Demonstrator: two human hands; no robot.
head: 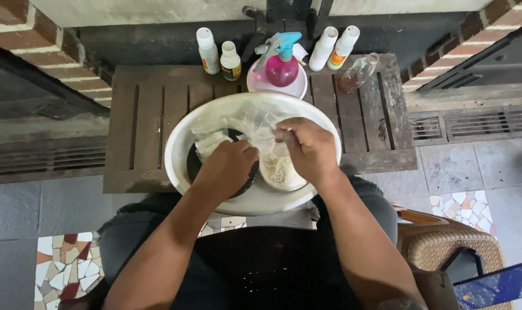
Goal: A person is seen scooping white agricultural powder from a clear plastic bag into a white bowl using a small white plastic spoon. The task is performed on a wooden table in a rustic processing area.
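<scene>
Both forearms extended fwd, converging at centre. Left hand (225, 165) was curled knuckles-up, fingers closed in a pinch. Right hand (308, 148) was likewise curled, fingertips pinched, wrist bent slightly inward.

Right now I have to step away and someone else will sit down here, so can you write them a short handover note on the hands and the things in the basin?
Left hand: closed on the clear plastic bag, over the dark round dish.
Right hand: pinching the same bag from the other side, above the small bowl of pale grains.
Both sit inside the white basin on the slatted wooden table.
Behind it: pink spray bottle, white bottles, a clear bottle.
Done: the bowl already holds grains.
Left: cannot tell how much remains in the bag.
</scene>
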